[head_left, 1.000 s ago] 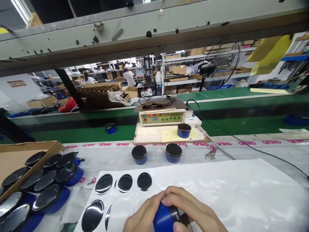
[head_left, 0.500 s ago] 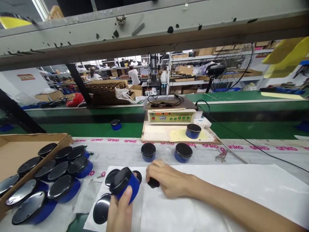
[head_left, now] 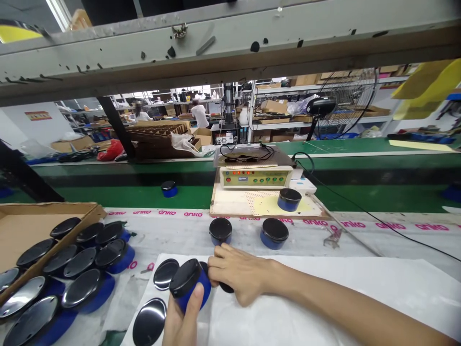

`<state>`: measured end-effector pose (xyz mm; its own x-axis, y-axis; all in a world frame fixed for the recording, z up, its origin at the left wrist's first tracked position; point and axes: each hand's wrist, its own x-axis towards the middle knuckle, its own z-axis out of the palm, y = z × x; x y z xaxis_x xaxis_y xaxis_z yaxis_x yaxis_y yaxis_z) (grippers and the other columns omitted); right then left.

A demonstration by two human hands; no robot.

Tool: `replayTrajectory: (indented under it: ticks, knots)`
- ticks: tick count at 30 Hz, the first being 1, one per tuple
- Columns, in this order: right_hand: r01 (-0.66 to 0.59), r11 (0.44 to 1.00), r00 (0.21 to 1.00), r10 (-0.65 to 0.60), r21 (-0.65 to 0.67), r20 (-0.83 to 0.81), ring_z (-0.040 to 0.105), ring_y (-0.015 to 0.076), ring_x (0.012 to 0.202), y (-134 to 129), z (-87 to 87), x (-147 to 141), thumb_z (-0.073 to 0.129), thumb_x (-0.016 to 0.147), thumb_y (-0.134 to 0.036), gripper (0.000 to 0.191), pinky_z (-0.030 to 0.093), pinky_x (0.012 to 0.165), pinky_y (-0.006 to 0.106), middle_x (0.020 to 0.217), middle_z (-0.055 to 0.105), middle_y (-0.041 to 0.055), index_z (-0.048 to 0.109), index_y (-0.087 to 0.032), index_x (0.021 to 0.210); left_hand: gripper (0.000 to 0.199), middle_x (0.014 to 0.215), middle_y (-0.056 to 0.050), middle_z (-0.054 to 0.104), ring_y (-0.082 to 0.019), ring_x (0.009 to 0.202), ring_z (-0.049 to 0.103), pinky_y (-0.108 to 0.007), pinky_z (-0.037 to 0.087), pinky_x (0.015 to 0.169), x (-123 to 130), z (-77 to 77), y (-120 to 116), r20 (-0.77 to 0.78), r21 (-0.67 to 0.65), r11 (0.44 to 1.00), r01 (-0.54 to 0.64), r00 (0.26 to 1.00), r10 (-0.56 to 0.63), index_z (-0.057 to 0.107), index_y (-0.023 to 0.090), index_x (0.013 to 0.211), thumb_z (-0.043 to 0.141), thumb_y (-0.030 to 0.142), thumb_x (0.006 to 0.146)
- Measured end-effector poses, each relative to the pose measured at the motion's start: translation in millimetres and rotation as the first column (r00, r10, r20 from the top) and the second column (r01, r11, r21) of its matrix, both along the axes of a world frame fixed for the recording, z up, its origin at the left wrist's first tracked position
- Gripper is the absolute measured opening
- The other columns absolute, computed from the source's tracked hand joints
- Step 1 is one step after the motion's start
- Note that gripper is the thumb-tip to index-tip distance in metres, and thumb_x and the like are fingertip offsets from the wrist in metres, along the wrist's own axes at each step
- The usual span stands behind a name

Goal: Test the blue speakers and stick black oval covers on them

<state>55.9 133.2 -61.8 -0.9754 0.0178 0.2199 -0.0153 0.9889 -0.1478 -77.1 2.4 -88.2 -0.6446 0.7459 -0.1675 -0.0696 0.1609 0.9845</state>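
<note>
My left hand (head_left: 187, 312) grips a round blue container with a black top (head_left: 191, 283), tilted, above the white sheet (head_left: 295, 307). Just right of it is my right hand (head_left: 236, 274), its fingers curled downward close to the container's side. A black disc (head_left: 226, 288) shows partly beneath that hand; whether the fingers pinch anything is hidden. Two glossy black discs lie left of the container on the sheet, an upper disc (head_left: 166, 274) and a lower disc (head_left: 149, 322). Behind the fingers and the container another black piece (head_left: 204, 267) is mostly covered.
Several black-topped blue containers (head_left: 81, 288) crowd the left, beside a cardboard tray (head_left: 95, 211). Two more containers (head_left: 221, 231) stand ahead, before a control box (head_left: 256, 178) on a board carrying one container (head_left: 289, 199). A lone container (head_left: 169, 189) sits on the green surface. A shelf beam (head_left: 230, 43) crosses overhead.
My right hand has shifted slightly left, closer to the held container. My left hand has moved a little right and down with the container, turning it somewhat. The view has tilted slightly.
</note>
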Motion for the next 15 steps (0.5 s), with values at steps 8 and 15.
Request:
replayTrajectory:
  ticks: [8, 15]
  knots:
    - [-0.004, 0.977, 0.995, 0.026, 0.214, -0.098, 0.048, 0.0216, 0.083, -4.3, 19.5, 56.6, 0.052, 0.087, -0.017, 0.011, 0.037, 0.072, 0.036, 0.093, 0.062, 0.0054, 0.06, -0.022, 0.093, 0.04, 0.098, -0.007, 0.068, -0.027, 0.112, 0.062, -0.035, 0.047, 0.099, 4.4, 8.2, -0.9, 0.003, -0.044, 0.999, 0.005, 1.0, -0.004, 0.054, 0.019, 0.103, 0.068, 0.043, 0.074]
    - [0.586, 0.709, 0.516, -0.7, -0.392, -0.494, 0.058, 0.0212, 0.078, -56.1, 39.4, 144.8, 0.057, 0.09, -0.019, 0.009, 0.046, 0.066, 0.033, 0.083, 0.061, 0.0022, 0.055, -0.028, 0.092, 0.06, 0.124, -0.013, 0.057, -0.034, 0.122, 0.051, -0.048, 0.038, 0.106, 31.0, 10.7, -11.6, -0.335, 0.033, 0.976, 0.214, 0.923, -0.191, 0.056, 0.018, 0.115, 0.072, 0.031, 0.058]
